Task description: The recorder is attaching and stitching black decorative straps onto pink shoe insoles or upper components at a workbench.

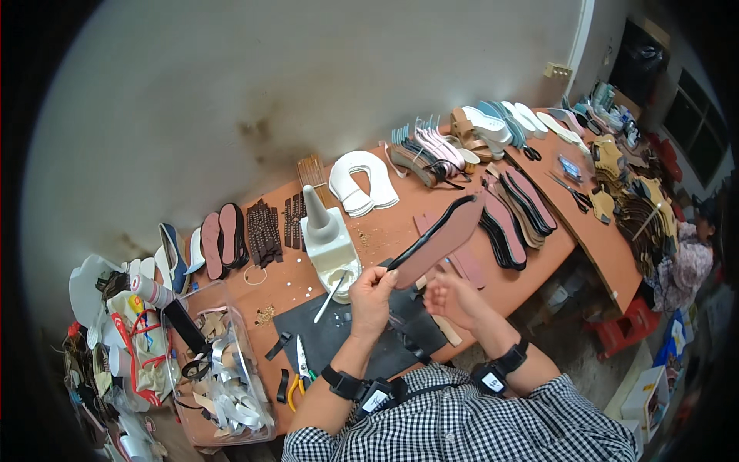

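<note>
My left hand [371, 299] is closed around the heel end of a pink shoe insole [443, 235] with a black strip along its edge, holding it raised and tilted above the table. Close to the insole's lower edge, my right hand [460, 302] has loosely bent fingers and nothing visible in it. Below both hands lies a black mat [308, 331] with dark strap pieces on it. Left of the insole stands a white glue container [331, 250] with a grey cone top, and a white-handled brush [331, 296] rests in its opening.
Yellow-handled scissors [299, 373] lie left of the mat, beside a clear bin [231, 369] of scraps. More pink insoles [504, 227] are laid out at the right, with white U-shaped pieces [358, 181] at the back. A person [685, 258] sits at the far right near a red stool [627, 327].
</note>
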The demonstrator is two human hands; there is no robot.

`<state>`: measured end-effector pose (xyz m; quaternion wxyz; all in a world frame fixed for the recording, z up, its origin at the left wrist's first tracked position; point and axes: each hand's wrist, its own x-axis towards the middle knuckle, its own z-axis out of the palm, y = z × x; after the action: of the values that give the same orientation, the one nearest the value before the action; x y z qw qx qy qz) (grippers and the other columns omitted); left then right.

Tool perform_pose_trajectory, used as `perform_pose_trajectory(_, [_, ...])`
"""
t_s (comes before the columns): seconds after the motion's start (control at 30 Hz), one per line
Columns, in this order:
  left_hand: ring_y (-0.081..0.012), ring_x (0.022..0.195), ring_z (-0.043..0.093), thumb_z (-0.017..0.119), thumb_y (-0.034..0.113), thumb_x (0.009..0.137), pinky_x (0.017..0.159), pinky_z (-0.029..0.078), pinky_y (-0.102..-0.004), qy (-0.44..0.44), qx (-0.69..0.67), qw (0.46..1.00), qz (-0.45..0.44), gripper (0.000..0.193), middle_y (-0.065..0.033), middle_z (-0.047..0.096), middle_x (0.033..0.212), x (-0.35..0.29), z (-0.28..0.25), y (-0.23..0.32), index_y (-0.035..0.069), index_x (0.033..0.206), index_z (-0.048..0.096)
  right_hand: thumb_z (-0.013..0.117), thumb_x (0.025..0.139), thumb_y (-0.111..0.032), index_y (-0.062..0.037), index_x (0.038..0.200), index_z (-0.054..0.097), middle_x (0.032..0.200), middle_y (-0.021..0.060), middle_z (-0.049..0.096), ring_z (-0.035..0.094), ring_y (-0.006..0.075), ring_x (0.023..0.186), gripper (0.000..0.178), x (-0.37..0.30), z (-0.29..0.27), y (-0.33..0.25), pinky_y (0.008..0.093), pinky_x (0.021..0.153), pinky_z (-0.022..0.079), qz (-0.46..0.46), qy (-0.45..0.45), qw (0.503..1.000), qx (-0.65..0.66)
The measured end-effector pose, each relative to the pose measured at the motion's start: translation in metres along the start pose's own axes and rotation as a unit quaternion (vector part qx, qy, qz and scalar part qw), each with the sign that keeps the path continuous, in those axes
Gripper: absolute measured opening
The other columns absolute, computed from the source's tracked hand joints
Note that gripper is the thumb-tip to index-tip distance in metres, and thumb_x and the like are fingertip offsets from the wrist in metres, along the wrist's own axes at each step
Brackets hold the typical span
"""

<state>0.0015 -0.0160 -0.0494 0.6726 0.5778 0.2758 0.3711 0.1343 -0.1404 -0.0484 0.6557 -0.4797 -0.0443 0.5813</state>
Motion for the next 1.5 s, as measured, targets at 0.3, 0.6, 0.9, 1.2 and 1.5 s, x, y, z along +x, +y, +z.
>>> perform_pose_trajectory(0.3, [-0.0090,0.062,0.047,0.064,0.009,0.077,0.055,0.038,-0.0227,-0.107,0.164,0.976,0.093,0.013,-0.0030,0.051,0.067,0.002,-0.014,0.003,-0.003,0.074,0.058,0.064,0.068,-0.008,0.0001,0.091,0.057,0.076,0.0104,0.058,0.058,0.0280,0.074,0.026,-0.012,0.036,-0.043,0.0348,0.071,0.047,-0.580,0.049,0.522,-0.624])
perform_pose_trajectory(0.6, [-0.0053,0.062,0.046,0.063,0.010,0.081,0.056,0.038,-0.0185,-0.183,0.033,0.981,-0.053,0.013,0.0033,0.054,0.075,0.008,-0.021,-0.005,0.002,0.090,0.062,0.062,0.071,-0.004,0.0005,0.100,0.057,0.088,0.0157,0.060,0.059,0.0269,0.083,0.030,0.022,0.014,-0.040,0.0350,0.073,0.046,-0.179,-0.160,0.757,-0.608])
perform_pose_trajectory(0.9, [-0.0092,0.076,0.050,0.065,0.009,0.079,0.066,0.039,-0.0202,-0.153,0.037,0.987,0.015,0.010,-0.0017,0.054,0.080,0.015,-0.023,0.000,0.000,0.083,0.066,0.058,0.080,-0.003,0.0016,0.101,0.056,0.087,0.0036,0.058,0.054,0.0108,0.083,0.022,0.017,0.012,-0.042,0.0262,0.071,0.046,-0.072,-0.154,0.899,-0.403])
perform_pose_trajectory(1.2, [-0.0080,0.075,0.049,0.065,0.009,0.079,0.062,0.038,-0.0186,-0.132,-0.071,0.987,-0.064,0.013,-0.0014,0.054,0.085,0.019,-0.021,-0.001,-0.001,0.086,0.066,0.058,0.080,0.001,0.0027,0.102,0.056,0.088,0.0025,0.059,0.054,0.0098,0.078,0.022,0.020,0.017,-0.041,0.0239,0.071,0.045,-0.062,-0.121,0.936,-0.326])
perform_pose_trajectory(1.5, [-0.0021,0.042,0.031,0.060,0.011,0.085,0.038,0.022,-0.0183,-0.044,-0.136,0.981,-0.131,0.014,0.0051,0.044,0.056,0.023,-0.005,-0.004,-0.002,0.087,0.061,0.057,0.080,0.003,0.0025,0.097,0.057,0.086,0.0054,0.060,0.057,0.0112,0.074,0.017,0.036,0.020,-0.027,0.0238,0.069,0.047,-0.082,-0.047,0.973,-0.209])
